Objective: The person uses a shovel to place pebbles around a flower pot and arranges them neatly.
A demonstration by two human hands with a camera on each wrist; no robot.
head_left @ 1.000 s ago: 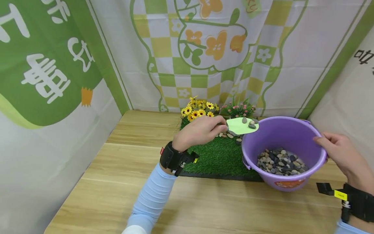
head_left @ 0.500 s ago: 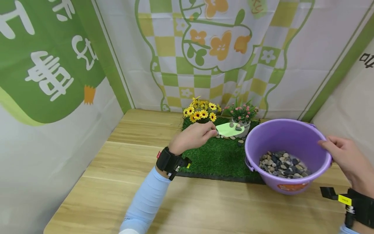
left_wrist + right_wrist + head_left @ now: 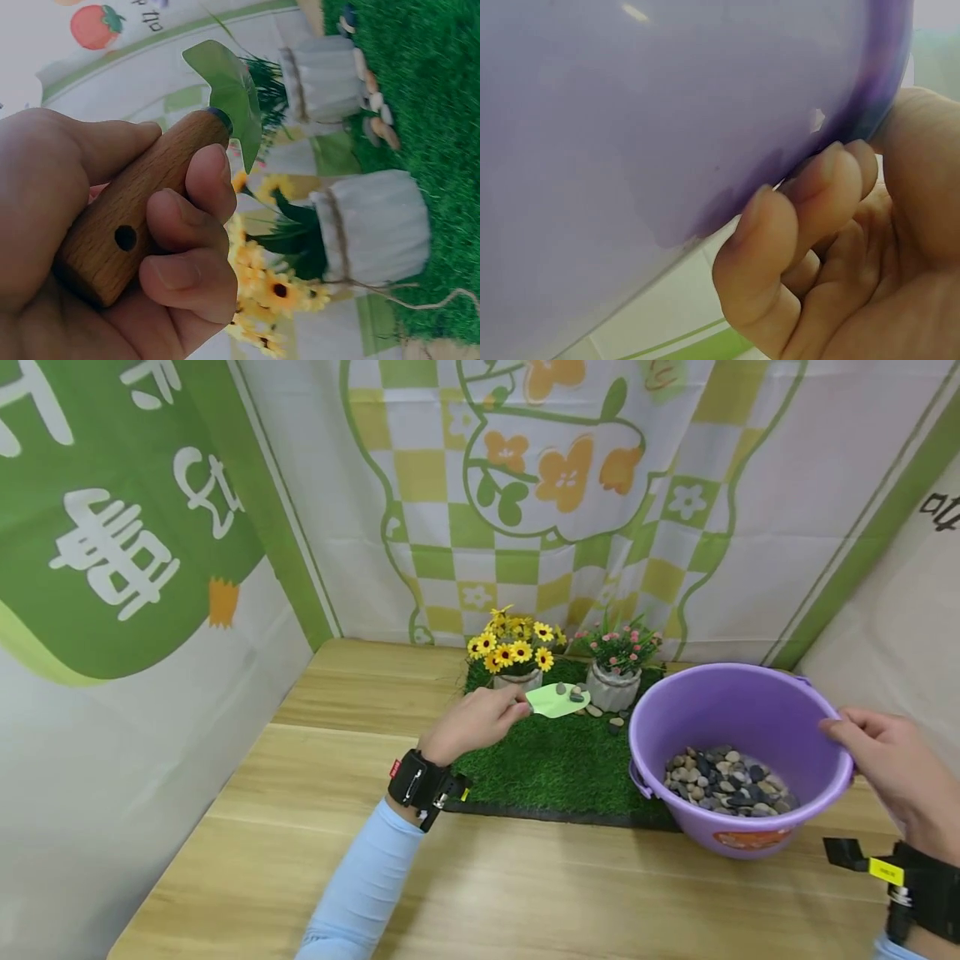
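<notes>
My left hand [image 3: 472,724] grips the wooden handle [image 3: 142,202] of a small trowel with a light green blade [image 3: 551,702]. Several pebbles [image 3: 576,694] lie on that blade, which is held above the artificial grass mat [image 3: 555,768], in front of the flower pots. On the right, my right hand [image 3: 892,768] pinches the rim of a purple bucket [image 3: 735,693], thumb inside and fingers curled under the outer edge, as the right wrist view shows. Grey, black and tan pebbles [image 3: 727,781] cover the bucket's bottom.
A pot of yellow flowers [image 3: 513,647] and a pot of pink flowers [image 3: 615,681] stand at the mat's back. A short row of pebbles [image 3: 371,97] lies on the grass before the pink one. The wooden table [image 3: 300,827] meets a printed curtain [image 3: 495,560] behind.
My left hand has carried the loaded trowel left, from beside the bucket's rim to over the mat before the pots. The right hand keeps its hold on the bucket.
</notes>
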